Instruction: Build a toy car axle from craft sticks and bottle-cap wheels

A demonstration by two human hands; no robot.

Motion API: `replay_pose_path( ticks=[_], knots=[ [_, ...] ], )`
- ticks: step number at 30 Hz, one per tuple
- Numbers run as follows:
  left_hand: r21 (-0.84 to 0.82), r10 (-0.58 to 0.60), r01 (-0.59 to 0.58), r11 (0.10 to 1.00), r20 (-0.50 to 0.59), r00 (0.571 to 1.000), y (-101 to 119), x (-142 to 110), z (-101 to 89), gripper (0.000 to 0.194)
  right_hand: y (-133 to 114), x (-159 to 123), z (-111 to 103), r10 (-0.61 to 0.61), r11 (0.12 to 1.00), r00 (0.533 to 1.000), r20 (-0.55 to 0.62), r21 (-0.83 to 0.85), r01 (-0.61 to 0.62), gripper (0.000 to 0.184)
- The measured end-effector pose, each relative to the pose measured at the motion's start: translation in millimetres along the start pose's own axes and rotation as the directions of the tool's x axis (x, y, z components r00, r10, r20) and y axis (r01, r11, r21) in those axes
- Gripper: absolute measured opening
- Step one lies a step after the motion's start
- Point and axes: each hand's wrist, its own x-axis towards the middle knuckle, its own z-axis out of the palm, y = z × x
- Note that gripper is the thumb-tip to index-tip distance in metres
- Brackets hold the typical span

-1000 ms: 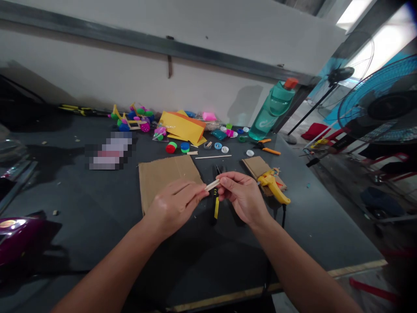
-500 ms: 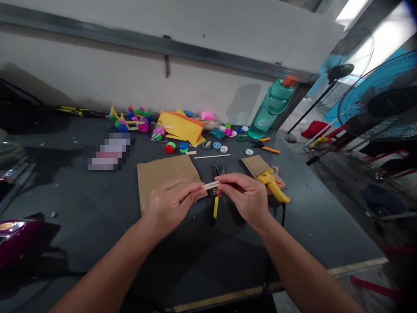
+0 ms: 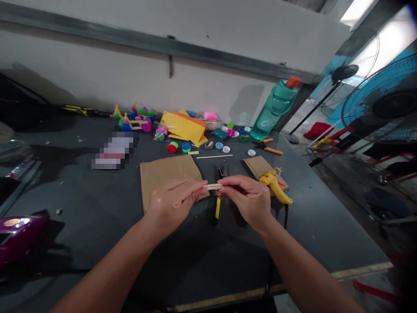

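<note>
Pale wooden craft stick (image 3: 212,186) up between the two hands, clear of the dark work table (image 3: 309,217), and a two-handed pinch is the step in hand right now. Left hand (image 3: 172,204) is closed on one end, thumb and fingertips pressed together on the wood. Right hand (image 3: 247,202) is closed on the other end in the same pinch, fingers curled in. No gap shows at either grip. One stick or two pieces meeting end to end? Can't tell from here, the fingers cover too much of it.

Under the left hand sits a brown cardboard sheet (image 3: 169,176). Just below the stick, yellow-and-black pliers (image 3: 217,208) lie on the table, untouched. Off to the right, a yellow hot glue gun (image 3: 275,187) rests on a smaller cardboard piece (image 3: 256,164). Farther out: a thin loose stick (image 3: 215,156), folded yellow paper (image 3: 184,127), and a teal water bottle (image 3: 272,111) with an orange cap.
</note>
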Motion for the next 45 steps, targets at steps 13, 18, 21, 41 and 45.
replay_pose_path(
  ticks=[13, 18, 21, 41, 45],
  knots=[
    [-0.025, 0.016, -0.015, 1.0, 0.025, 1.0, -1.0, -1.6, 1.4, 0.024, 2.9, -0.9, -0.1, 0.029, 1.0, 1.0, 0.004, 0.006, -0.029, 0.01],
    [-0.048, 0.001, 0.0, 0.999, 0.031, 1.0, -1.3, -3.2, 2.0, 0.023, 3.0, -0.3, 0.5, 0.036, 0.999, 0.999, -0.004, 0.018, -0.036, 0.009],
    [-0.058, -0.005, 0.007, 0.998, 0.033, 0.999, -1.1, -3.1, 1.3, 0.023, 1.3, 0.4, 1.0, 0.048, 0.998, 0.999, -0.011, 0.032, -0.047, 0.008],
    [-0.065, -0.099, 0.099, 0.993, 0.003, 0.995, 3.2, -0.9, 0.4, 0.016, 1.1, -2.9, 6.6, 0.164, 0.97, 0.984, -0.065, 0.193, -0.149, 0.011],
    [-0.045, -0.055, 0.053, 0.998, -0.039, 0.998, 4.5, -1.6, 0.3, 0.017, 0.1, -3.1, 8.3, 0.163, 0.962, 0.985, -0.057, 0.23, -0.146, 0.011]
  ],
)
